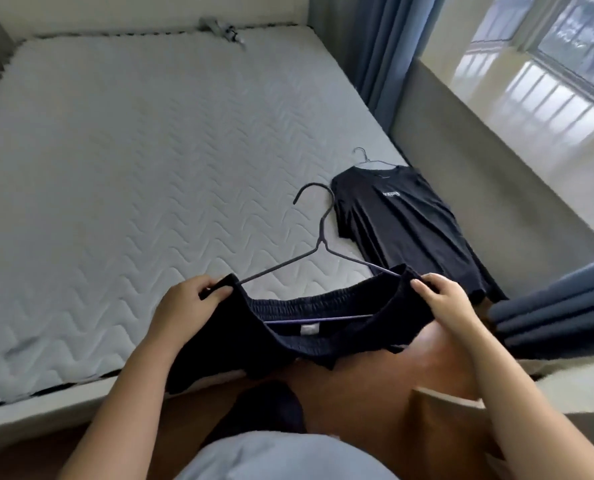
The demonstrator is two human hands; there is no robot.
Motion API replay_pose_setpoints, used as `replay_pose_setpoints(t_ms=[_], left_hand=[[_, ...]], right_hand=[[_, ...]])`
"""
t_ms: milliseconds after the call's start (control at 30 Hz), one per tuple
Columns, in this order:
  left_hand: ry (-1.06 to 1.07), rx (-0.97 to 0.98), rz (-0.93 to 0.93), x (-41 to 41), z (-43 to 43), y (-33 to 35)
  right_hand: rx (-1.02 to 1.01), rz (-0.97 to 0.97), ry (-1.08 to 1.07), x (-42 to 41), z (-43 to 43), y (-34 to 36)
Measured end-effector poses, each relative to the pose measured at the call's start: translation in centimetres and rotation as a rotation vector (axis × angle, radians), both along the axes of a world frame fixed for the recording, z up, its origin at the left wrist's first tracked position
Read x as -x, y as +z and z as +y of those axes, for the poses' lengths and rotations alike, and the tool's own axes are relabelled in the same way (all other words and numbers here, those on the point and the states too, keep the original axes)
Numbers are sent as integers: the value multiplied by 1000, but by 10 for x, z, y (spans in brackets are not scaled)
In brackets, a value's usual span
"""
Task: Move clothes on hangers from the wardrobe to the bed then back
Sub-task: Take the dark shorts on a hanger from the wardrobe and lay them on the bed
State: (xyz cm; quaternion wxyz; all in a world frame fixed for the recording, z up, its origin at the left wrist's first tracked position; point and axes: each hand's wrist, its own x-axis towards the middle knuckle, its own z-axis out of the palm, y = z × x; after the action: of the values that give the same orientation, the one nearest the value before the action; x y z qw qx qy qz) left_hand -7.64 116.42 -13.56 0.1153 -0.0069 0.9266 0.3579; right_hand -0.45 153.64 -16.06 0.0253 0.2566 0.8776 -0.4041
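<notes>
I hold dark shorts (323,327) with an elastic waistband on a dark wire hanger (318,242) over the near edge of the bed (132,168). My left hand (184,306) grips the left end of the waistband and hanger. My right hand (444,303) grips the right end. The hanger's hook points away from me, over the mattress. A black T-shirt (403,223) on a thin metal hanger (364,159) lies flat on the mattress at its right edge, just beyond my right hand.
The white quilted mattress stretches to the left and far side. A small grey object (219,27) lies at the headboard. Blue curtains (385,53) hang at the right, and a window sill ledge (496,174) borders the bed. Brown floor (375,393) is below me.
</notes>
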Motion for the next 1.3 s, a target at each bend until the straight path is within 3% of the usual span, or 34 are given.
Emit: replay_pose_setpoints(t_ms=[300, 533, 833, 1100, 1300], left_hand=[[166, -110, -119, 100, 6, -42], [197, 21, -207, 213, 28, -100], [224, 49, -267, 344, 76, -181], [296, 113, -197, 464, 99, -286], [367, 91, -228, 508, 97, -357]], right_hand=[[0, -80, 122, 160, 23, -29], [-66, -240, 192, 272, 42, -68], [-50, -370, 192, 391, 84, -149], [-61, -315, 162, 507, 98, -251], [-99, -293, 173, 555, 95, -315]])
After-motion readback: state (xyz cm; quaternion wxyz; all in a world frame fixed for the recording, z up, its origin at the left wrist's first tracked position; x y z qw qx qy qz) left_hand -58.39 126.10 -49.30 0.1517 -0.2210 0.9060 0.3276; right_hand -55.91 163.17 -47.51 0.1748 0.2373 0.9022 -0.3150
